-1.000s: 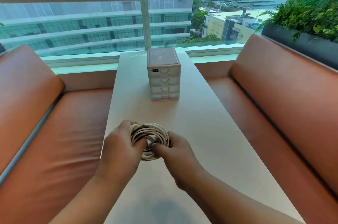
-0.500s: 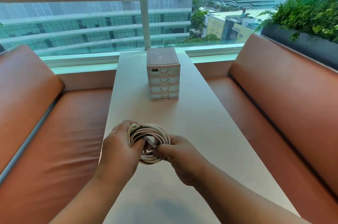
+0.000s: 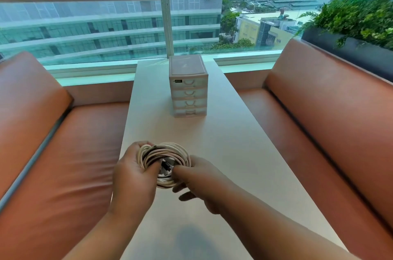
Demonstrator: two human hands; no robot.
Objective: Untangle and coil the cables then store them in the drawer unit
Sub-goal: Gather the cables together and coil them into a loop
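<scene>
Pressing the plug (image 3: pixel 166 167) further into the coil (image 3: pixel 170 152), your right grip (image 3: pixel 197 181) pinches the coil; left grip (image 3: pixel 136 172) clamps its rim. Coiling looks done; closed drawers (image 3: pixel 188 89) wait beyond.

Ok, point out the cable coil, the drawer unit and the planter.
cable coil (image 3: pixel 170 148): head view, top arc of the loops.
drawer unit (image 3: pixel 187 65): head view, its flat lid.
planter (image 3: pixel 350 52): head view, dark front wall.

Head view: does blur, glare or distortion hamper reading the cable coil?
Head view: even daylight, no glare; wide-angle bends sofas and window frame; cable coil, left hand and right hand slightly soft; drawer unit readable; soft shadow on table at bottom.
</scene>
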